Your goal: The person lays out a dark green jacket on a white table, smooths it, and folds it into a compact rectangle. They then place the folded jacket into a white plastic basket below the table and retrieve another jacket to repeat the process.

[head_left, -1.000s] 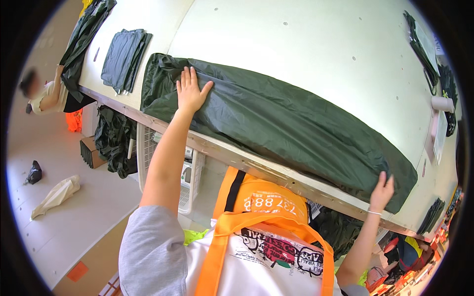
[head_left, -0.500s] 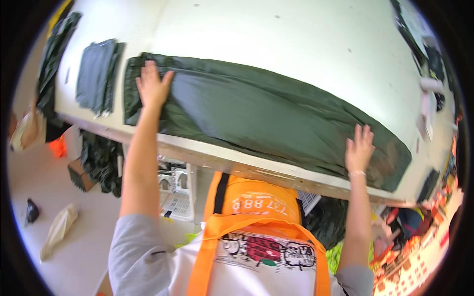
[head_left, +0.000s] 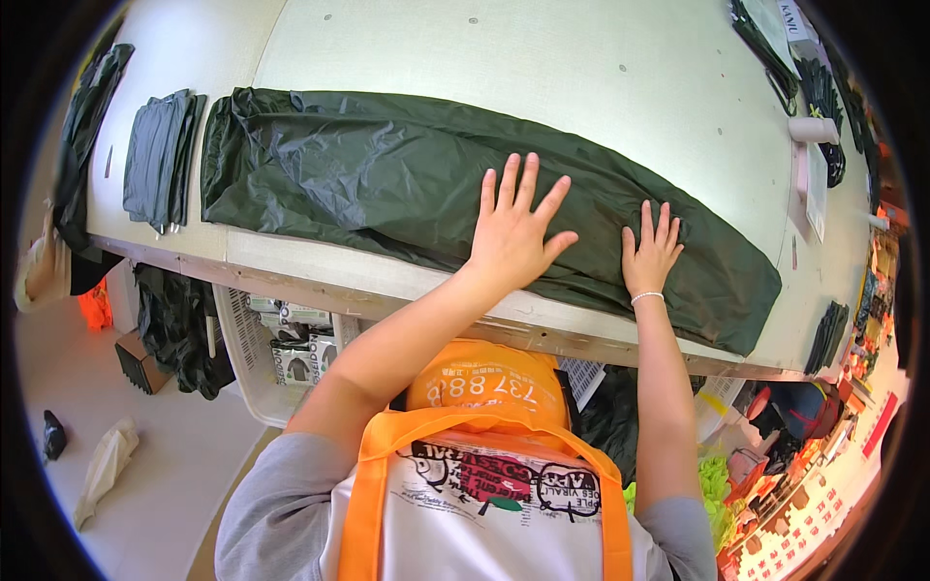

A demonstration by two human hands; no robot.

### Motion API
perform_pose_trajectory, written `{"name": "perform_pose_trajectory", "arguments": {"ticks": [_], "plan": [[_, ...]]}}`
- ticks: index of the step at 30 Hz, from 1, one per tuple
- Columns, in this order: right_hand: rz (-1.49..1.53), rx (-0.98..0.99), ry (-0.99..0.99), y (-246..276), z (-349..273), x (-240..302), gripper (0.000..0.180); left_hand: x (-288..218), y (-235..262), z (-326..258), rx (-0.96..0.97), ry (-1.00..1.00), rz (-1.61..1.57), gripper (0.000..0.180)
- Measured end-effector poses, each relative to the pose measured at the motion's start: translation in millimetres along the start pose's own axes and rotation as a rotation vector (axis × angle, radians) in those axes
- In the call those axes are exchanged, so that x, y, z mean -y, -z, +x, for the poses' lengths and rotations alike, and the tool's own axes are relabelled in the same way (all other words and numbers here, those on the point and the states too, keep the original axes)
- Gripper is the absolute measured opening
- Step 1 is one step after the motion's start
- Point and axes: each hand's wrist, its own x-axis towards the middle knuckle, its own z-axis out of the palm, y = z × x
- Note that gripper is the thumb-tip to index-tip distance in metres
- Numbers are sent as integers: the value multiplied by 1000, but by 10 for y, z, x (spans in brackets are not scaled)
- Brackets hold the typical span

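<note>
Dark green fabric (head_left: 387,179) spread along white table (head_left: 581,87), left hand (head_left: 513,237) and right hand (head_left: 651,254) pressed flat, fingers splayed, grasping nothing

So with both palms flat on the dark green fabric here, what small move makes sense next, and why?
Probably sweep the left hand outward toward the far left end of the dark green fabric. Creases and puckers show there, while the right hand already pins the stretch near the right end on the white table.
</note>
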Motion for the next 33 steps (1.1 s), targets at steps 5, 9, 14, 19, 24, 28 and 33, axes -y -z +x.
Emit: {"name": "perform_pose_trajectory", "arguments": {"ticks": [5, 9, 14, 19, 24, 28, 33], "plan": [[715, -260, -165, 309, -149, -296, 40, 222, -621, -55, 28, 35, 191, 70], [1079, -463, -1139, 232, -955, -1020, 62, 164, -635, -54, 16, 35, 223, 72], [1371, -448, -1637, 182, -874, -1435, 55, -233, -745, 65, -35, -42, 227, 66], [1953, -350, -1316, 269, -740, -1733, 55, -180, -904, -32, -72, 8, -77, 60], [1887, -661, -1015, 283, -569, -1846, 49, -229, -916, -68, -120, 22, -25, 59], [1803, -828, -660, 1371, 39, -1093, 48, -195, -958, -105, -172, 16, -100, 63], [1888, -430, -176, 2510, 547, 1526, 42, -17, -945, -131, -165, 8, -291, 65]]}}
